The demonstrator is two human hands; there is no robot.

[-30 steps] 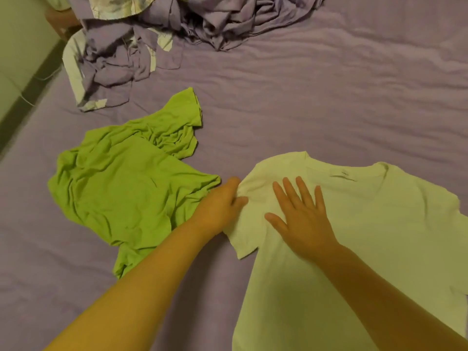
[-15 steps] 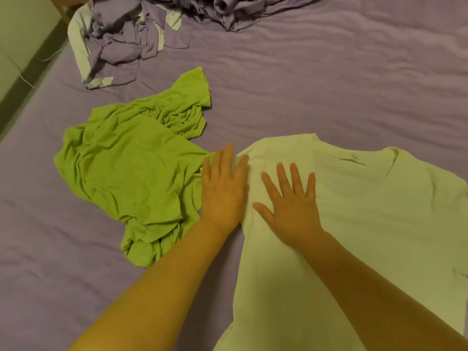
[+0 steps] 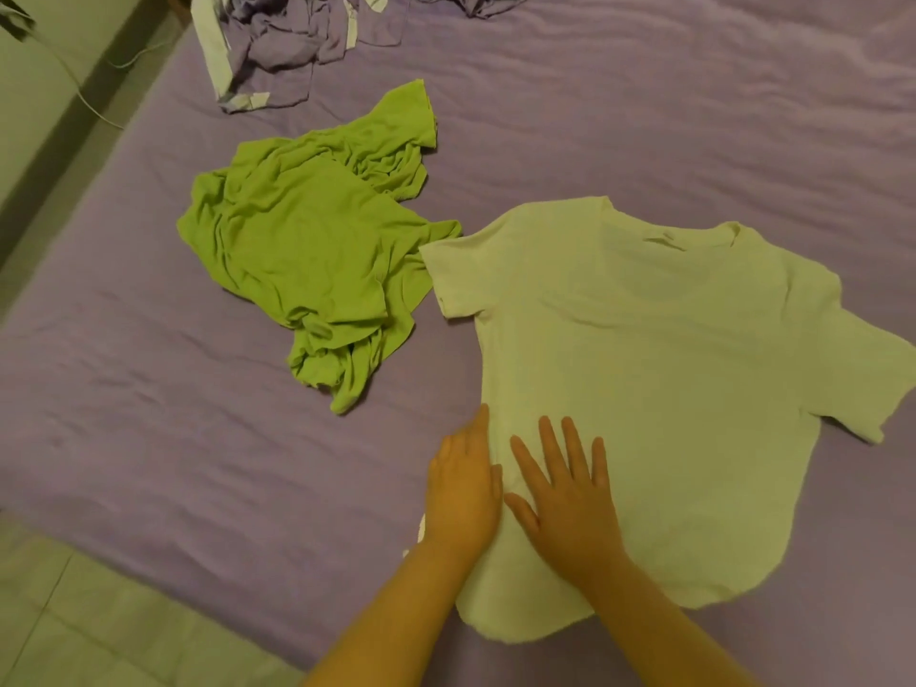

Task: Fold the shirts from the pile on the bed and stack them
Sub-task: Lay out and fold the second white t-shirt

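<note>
On the near side of the bed (image 3: 644,91), both hands have slid down from the pale shirt's (image 3: 669,339) left sleeve and shoulder to its lower left side. The left hand (image 3: 463,493) lies flat along the shirt's left edge, fingers straight; the right hand (image 3: 565,498) presses flat on the cloth just beside it, fingers spread. The crumpled green shirt (image 3: 307,250) lies to the left, touching the pale sleeve. The purple pile (image 3: 277,42) sits far left.

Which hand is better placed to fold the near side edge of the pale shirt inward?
Probably the left hand: it lies at the pale shirt's side edge. The right hand rests flat further in.
</note>
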